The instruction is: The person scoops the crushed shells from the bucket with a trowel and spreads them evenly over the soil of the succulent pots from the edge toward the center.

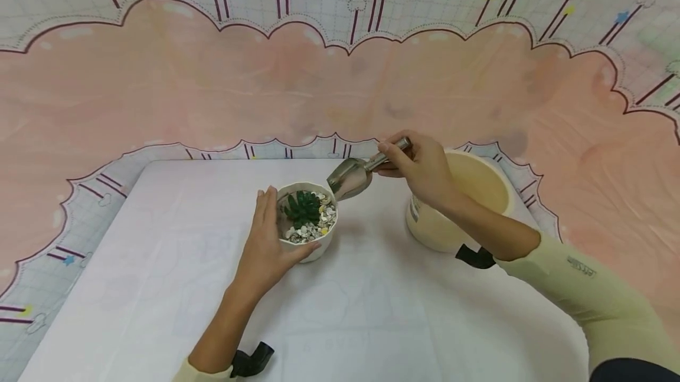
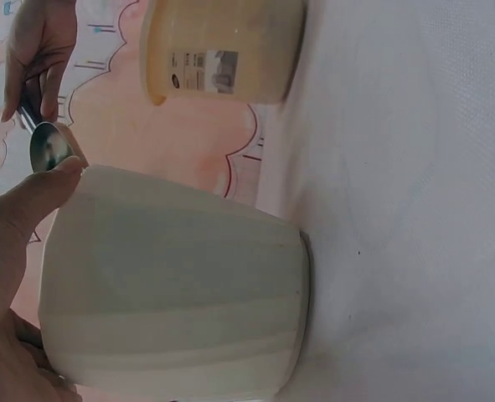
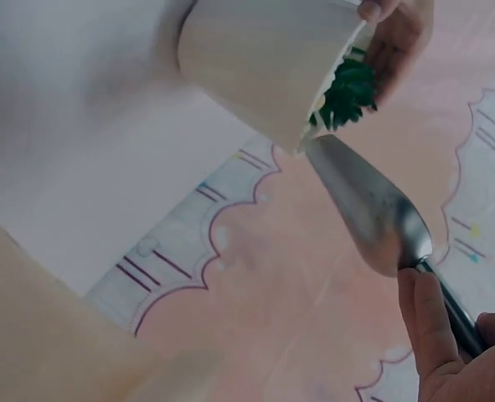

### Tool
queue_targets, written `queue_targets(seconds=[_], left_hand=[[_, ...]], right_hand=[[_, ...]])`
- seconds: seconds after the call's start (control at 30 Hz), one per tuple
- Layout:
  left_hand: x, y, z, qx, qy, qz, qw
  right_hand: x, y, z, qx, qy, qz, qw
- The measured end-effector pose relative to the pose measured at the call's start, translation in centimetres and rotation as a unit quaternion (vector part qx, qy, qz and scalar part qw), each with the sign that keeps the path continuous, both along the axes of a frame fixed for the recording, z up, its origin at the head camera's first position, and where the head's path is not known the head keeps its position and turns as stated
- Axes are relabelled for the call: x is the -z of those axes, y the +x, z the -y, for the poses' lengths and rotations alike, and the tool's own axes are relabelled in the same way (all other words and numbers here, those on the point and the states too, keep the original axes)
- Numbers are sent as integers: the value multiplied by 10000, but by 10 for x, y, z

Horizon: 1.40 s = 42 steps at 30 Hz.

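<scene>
A white flowerpot (image 1: 320,246) stands on the table, holding a dark green succulent (image 1: 301,208). White, grey and yellow pebbles (image 1: 313,229) cover its soil on the right and near sides. My left hand (image 1: 265,258) holds the pot by the rim, thumb on the near side and fingers along the left. A metal scoop (image 1: 350,178) is in my right hand (image 1: 425,172), which grips the handle. The scoop's tip is right at the pot's right rim, tilted down toward it. In the right wrist view the scoop's bowl (image 3: 373,213) has no pebbles visible.
To the right stands a cream-coloured bucket (image 1: 425,231) with a printed label (image 2: 205,72), under my right forearm. The white-covered table (image 1: 186,264) extends around the pot. A pink patterned cloth (image 1: 265,87) lies beyond its far edge.
</scene>
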State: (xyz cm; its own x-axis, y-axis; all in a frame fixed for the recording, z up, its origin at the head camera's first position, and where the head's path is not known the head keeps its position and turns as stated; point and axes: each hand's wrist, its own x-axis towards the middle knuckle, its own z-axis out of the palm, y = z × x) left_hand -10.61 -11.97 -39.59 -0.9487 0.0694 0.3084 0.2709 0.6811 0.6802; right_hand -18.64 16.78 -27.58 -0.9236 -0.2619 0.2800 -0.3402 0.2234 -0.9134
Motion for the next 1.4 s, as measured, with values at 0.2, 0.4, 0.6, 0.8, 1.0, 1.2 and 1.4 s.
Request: queue_targets(seconds=[0.2,0.4,0.6,0.8,1.0,1.2,1.4], left_hand=[[-7,7,-11,55,-166,-1011,9947],[-12,14,-30,606,54,-1712,9834],[-20,17,-58,1358,207,-1762,9747],[-25,11,-90,1841,315,-1506,9708],[-24,2,-123,2000,374,-598,9773],[-21,-7,-151,1980,265,-4,9798],[-20,-23,-175,1987,150,347,9793]], right_hand=[[-15,10,-42,144,-602,-400,9973],[-36,22,-100,409,-1062,-623,9915],[-44,30,-142,1129,-592,-202,9916],[-43,28,-153,1687,850,-170,9818],[-34,17,-150,1638,1565,-97,9740],[-26,8,-146,1455,2445,1,9587],[-18,-10,-142,927,2712,-210,9578]])
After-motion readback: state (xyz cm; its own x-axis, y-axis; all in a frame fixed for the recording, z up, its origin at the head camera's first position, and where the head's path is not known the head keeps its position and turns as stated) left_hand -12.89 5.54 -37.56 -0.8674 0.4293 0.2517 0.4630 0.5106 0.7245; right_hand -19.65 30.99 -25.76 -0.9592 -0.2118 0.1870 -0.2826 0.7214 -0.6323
